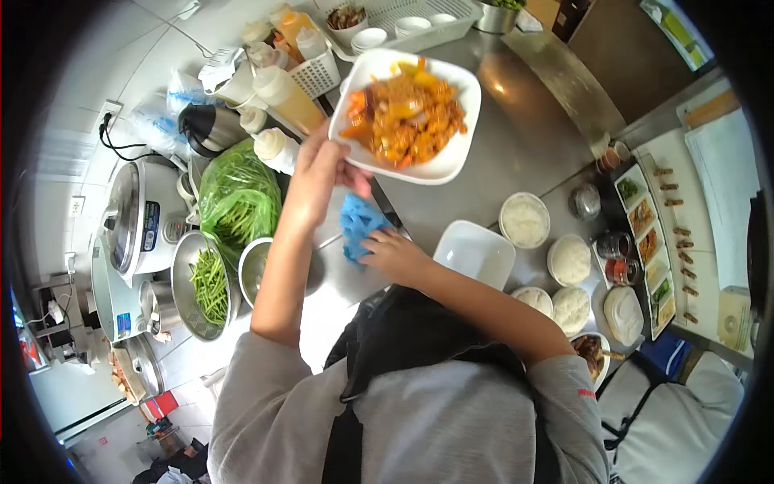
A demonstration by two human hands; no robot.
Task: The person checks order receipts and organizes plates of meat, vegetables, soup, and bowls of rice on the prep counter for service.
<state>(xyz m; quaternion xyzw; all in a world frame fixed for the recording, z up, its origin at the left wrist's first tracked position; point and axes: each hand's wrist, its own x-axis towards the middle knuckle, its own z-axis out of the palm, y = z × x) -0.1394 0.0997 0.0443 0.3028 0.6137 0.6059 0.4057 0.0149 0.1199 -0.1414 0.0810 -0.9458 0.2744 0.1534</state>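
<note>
My left hand grips the near left edge of a white square bowl, raised above the steel counter. Glossy orange-sauced food with pieces of vegetable fills the bowl. My right hand is closed on a blue cloth, low over the counter just below the bowl. To the right of that hand stands a second white square dish with nothing visible in it. Part of the cloth lies under my right fingers, so their tips are partly hidden.
Several bowls of white rice stand at the right. On the left are a steel bowl of green beans, a green plastic bag and a rice cooker. Squeeze bottles crowd the back left. Another person is at the lower right.
</note>
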